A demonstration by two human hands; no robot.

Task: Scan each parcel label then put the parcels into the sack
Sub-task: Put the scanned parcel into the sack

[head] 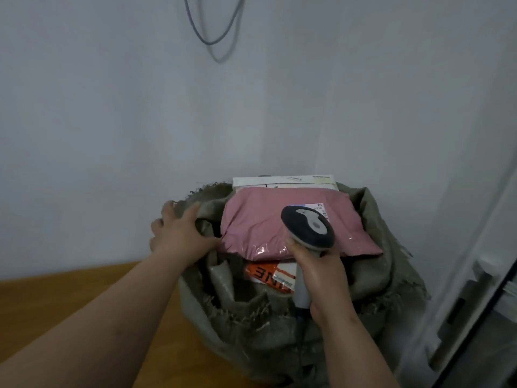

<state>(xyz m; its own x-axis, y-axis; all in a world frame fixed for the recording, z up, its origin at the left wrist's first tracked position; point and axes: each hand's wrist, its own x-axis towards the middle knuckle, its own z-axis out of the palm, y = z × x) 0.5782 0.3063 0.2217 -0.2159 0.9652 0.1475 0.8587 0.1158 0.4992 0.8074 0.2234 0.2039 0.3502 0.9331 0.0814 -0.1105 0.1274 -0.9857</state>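
Note:
A grey-green woven sack (372, 278) stands open on the wooden table. A pink plastic parcel (260, 219) lies on top in its mouth, its white label (320, 210) partly hidden. Behind it sits a white flat parcel (282, 181); under it an orange-and-white parcel (268, 274) shows. My left hand (179, 233) grips the sack's left rim, thumb beside the pink parcel. My right hand (321, 278) holds the handle of a grey barcode scanner (309, 228), whose head hovers over the pink parcel's label.
The brown wooden table (56, 303) stretches to the left of the sack. A pale wall rises behind, with a grey cable loop (212, 37) hanging from above. A white frame or door edge (475, 261) stands at the right.

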